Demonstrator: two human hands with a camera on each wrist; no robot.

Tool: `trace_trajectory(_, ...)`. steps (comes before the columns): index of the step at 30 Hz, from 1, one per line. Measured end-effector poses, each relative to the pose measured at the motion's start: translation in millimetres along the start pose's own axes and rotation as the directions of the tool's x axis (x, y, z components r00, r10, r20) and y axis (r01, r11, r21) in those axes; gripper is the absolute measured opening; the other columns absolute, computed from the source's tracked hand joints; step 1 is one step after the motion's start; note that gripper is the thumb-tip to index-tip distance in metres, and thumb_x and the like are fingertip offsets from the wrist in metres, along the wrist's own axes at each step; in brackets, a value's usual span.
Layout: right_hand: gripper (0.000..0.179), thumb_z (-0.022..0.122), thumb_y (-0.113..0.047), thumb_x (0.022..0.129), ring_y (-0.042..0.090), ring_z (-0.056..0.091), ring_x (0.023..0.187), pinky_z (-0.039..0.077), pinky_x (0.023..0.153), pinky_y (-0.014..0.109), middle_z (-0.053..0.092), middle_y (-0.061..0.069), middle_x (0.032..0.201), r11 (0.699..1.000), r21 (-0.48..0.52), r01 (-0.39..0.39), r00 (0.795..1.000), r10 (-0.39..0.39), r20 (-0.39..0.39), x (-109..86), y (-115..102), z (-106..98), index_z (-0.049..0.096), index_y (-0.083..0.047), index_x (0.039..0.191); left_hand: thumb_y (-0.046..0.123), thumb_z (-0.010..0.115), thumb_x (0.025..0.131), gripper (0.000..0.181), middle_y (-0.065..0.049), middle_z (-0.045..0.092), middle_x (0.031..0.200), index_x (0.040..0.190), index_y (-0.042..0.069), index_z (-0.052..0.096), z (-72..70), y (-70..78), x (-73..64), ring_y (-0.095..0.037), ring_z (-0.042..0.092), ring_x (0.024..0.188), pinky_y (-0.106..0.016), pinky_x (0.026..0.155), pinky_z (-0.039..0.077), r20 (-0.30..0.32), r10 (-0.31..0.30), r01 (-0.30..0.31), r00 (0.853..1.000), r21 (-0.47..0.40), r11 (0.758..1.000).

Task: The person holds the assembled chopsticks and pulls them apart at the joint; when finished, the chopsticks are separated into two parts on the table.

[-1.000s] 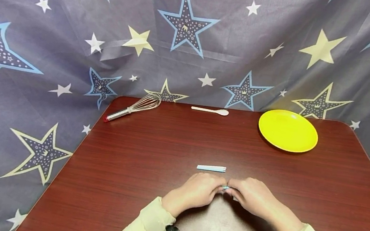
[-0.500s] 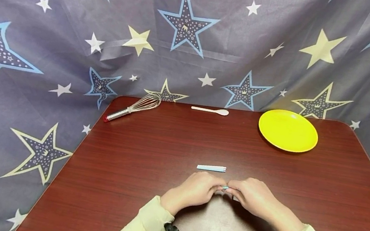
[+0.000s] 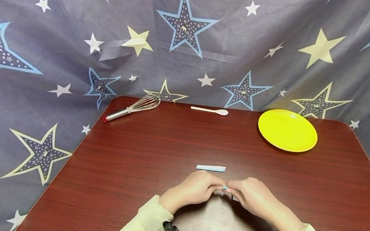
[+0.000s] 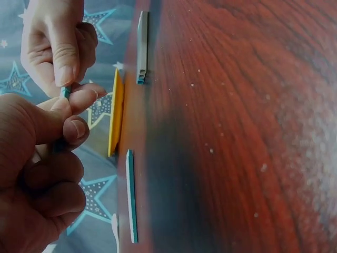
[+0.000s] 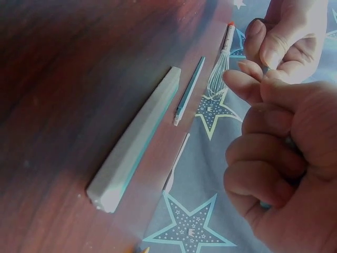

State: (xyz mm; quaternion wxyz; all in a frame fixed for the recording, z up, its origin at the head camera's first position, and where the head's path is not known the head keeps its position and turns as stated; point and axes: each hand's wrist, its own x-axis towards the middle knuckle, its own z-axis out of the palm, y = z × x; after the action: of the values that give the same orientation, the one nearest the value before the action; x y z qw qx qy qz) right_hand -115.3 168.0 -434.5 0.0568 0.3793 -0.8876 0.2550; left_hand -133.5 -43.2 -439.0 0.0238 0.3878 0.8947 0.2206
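Note:
Both hands meet near the table's middle, fingertips almost touching. Between them is a small, slim teal piece [image 3: 225,187], mostly covered by fingers. My left hand [image 3: 194,186] pinches one end between thumb and forefinger; my right hand [image 3: 256,198] pinches the other. The left wrist view shows the teal piece [image 4: 65,92] as a narrow strip, its full length and kind hidden. Just beyond the hands lies a flat white and light-blue bundle of thin sticks [image 3: 211,168]. A second white and teal bundle [image 5: 137,142] lies beneath the right hand, almost wholly covered in the head view.
Along the back of the dark red wooden table [image 3: 152,142] lie a whisk [image 3: 134,107], a white spoon [image 3: 209,110] and a yellow plate [image 3: 288,131]. Behind them hangs a grey star-patterned cloth [image 3: 192,68]. White flecks dot the tabletop.
The left wrist has shifted very slightly to the left, and a little more of the teal piece shows between the fingertips. Both hands keep their pinch; the things on the table stay put.

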Motion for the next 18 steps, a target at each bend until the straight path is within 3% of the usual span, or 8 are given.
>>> trace_trajectory(18,0.018,0.067,-0.016,0.091,-0.005,0.039,0.053,0.039,0.053,0.02,0.041,-0.022,0.059,1.0,0.007,0.012,1.0,-0.012,0.003,1.0,-0.1,-1.4,0.062,-0.019,0.074,0.021,0.06,0.096,0.017,0.016,0.069,0.093,0.104,0.026,0.074,-0.1,-0.3,-1.3,0.003,0.061,0.087,-0.022,0.077,0.049,-0.011,-0.007,0.007,1.0,-0.006,1.0)
